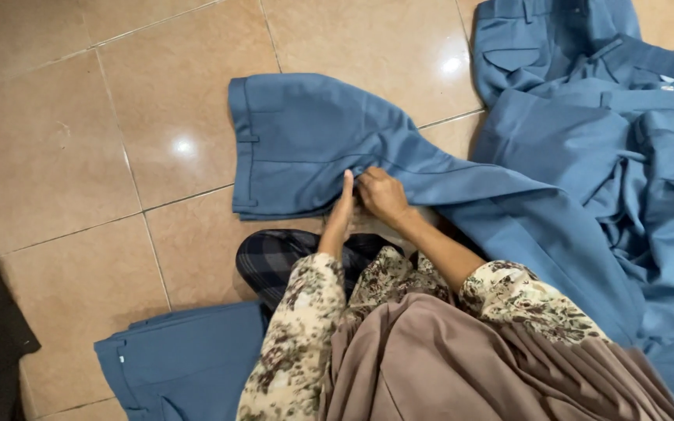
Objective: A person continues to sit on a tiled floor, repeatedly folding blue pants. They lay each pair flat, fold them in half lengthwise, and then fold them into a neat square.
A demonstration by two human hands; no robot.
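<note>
Brown skirt [462, 366] nearest, left hand [342, 204] fingers straight together, right hand [381, 195] fingers pinching blue trousers [306, 140].

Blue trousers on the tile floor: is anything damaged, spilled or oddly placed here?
Nothing stands out. The blue trousers lie flat on the tile floor, and the left hand and right hand press at their lower edge. The heap of blue garments at right is rumpled, with no visible tears or stains.

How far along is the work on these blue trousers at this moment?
Done, apparently: one pair lies flat beside the person's lap. In hand: the left hand and right hand work at the spread trousers. Left: a rumpled heap of trousers.
</note>
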